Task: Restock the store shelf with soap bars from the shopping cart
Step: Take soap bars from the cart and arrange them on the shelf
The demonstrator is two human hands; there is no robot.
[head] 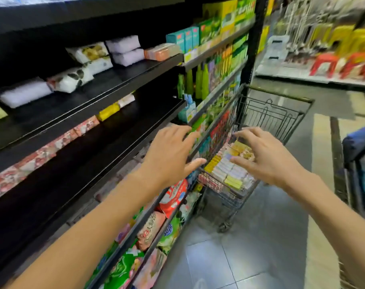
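In a store aisle, grey tiled floor (pixel 250 257), black shelf (pixel 115 84), both hands (pixel 169 155) empty, fingers spread.

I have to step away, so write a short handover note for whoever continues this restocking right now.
Left hand and right hand: both open, empty, reaching toward the black wire shopping cart.
Boxed soap bars, yellow and pale, fill the cart's front tray.
The black store shelves hold a few wrapped packs with wide gaps.
Left: lift bars and fill the gaps.
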